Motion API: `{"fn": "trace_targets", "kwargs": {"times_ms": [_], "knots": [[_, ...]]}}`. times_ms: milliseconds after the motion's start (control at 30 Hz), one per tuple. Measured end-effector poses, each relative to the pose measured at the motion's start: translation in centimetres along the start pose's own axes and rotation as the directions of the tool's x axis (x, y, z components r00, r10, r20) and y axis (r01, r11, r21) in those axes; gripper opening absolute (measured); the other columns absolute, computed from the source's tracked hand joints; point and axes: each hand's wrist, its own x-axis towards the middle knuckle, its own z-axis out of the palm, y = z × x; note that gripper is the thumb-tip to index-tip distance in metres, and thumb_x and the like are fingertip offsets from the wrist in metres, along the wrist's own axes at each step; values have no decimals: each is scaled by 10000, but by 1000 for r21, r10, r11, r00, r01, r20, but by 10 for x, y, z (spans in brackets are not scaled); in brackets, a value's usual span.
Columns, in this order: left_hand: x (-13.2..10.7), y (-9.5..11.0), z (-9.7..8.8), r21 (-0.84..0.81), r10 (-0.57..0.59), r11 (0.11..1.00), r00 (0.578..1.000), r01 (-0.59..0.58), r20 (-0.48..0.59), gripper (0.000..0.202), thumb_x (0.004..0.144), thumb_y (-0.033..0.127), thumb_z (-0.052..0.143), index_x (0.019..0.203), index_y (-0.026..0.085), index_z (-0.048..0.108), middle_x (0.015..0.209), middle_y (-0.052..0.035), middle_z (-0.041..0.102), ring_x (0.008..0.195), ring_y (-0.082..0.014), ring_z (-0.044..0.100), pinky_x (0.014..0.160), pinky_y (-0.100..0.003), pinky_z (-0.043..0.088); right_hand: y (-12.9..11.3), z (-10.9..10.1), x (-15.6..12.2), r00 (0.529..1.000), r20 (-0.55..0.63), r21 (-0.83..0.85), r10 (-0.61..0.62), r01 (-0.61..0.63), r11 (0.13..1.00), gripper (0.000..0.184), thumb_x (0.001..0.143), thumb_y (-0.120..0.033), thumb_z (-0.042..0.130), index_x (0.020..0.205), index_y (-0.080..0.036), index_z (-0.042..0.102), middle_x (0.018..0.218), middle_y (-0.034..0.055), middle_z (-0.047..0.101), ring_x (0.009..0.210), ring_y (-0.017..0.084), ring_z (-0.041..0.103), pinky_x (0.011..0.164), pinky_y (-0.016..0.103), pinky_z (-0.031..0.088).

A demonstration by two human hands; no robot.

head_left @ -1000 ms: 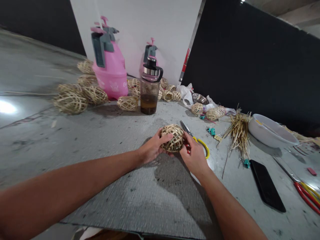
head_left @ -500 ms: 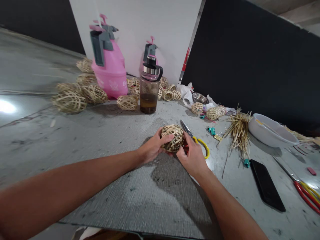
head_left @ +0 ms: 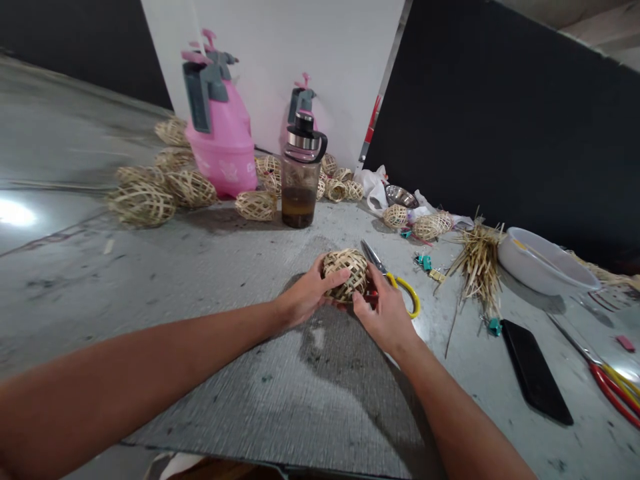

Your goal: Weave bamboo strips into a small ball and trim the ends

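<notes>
Between my two hands is a small round basket woven from pale bamboo strips (head_left: 346, 264), held just above the grey table (head_left: 215, 393). My left hand (head_left: 311, 288) grips its left side, the thumb lying across the front. On the right side, my right hand (head_left: 383, 308) closes on the weave with its thumb at the lower front edge and fingers behind. The undersides of both hands' fingers are partly hidden by the basket. Scissors with yellow and red handles (head_left: 406, 293) lie just behind my right hand, blades pointing away.
Several woven baskets (head_left: 143, 202) lie at the back left around a pink spray bottle (head_left: 225, 143). A drinking bottle (head_left: 299, 193) stands behind my hands. To the right are teal clips (head_left: 424, 261), a bundle of strips (head_left: 477, 263), a white bowl (head_left: 545, 267), a phone (head_left: 535, 370) and more scissors (head_left: 613, 387).
My right thumb has shifted slightly up onto the basket's lower front. The left hand keeps its hold, and the basket stays in nearly the same place.
</notes>
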Motion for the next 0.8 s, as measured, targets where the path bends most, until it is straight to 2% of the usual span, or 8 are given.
{"fn": "trace_targets", "kwargs": {"times_ms": [200,433,600,800], "knots": [[1,0,0,33,-15,999,999,14,36,674,734,505,941,1211,259,532,1220,-100,718,979,-278,763,675,-343,631,1,1,0,1000,-15,-164,8,-10,986,645,851,-349,596,1468,-161,570,1285,178,771,1062,312,772,937,461,641],[5,-6,-4,89,0,996,998,-6,67,649,766,522,897,1238,266,533,1162,-75,714,897,-231,739,606,-289,567,-1,2,0,999,-39,-294,3,-14,956,604,838,-326,562,1390,-86,611,1207,221,790,1020,351,779,928,469,626],[7,-8,-6,74,33,997,997,-38,73,674,753,485,922,1251,259,527,1161,-69,715,803,-192,719,555,-270,552,-3,-1,2,999,-46,-190,15,-24,981,479,851,-294,543,1292,-150,664,1087,150,816,891,274,786,823,373,637],[3,0,-2,-5,-11,1000,998,12,60,618,774,475,923,1196,260,526,1138,-59,722,859,-224,744,598,-310,599,-1,-2,2,1000,12,-23,10,-9,1000,570,894,-331,564,1439,-167,587,1247,157,787,995,270,788,880,402,661]]}}
